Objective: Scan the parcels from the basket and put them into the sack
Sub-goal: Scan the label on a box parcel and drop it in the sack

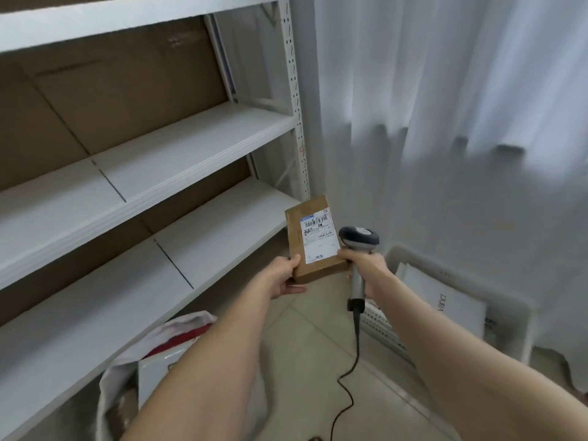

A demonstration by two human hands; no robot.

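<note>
Pinching the cardboard parcel (313, 249) by its near corner in the left hand (283, 275), up and left of the basket (412, 252); gripping the barcode scanner (359, 238) in the right hand (366, 268). Risking a misread: aimed beside the label (319, 240), not at it.

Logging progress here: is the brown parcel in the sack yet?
Out: the left hand holds the parcel up beside the scanner, apart from the sack below.

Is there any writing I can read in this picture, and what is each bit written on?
"vanc", perhaps one more letter: printed sideways on the white parcel in the basket.
The label on the brown parcel in the left hand: barcode and print, too blurred to read.
The red mark on the shelf upright: too small to read.
On the scanner in the right hand: no text visible.
</note>
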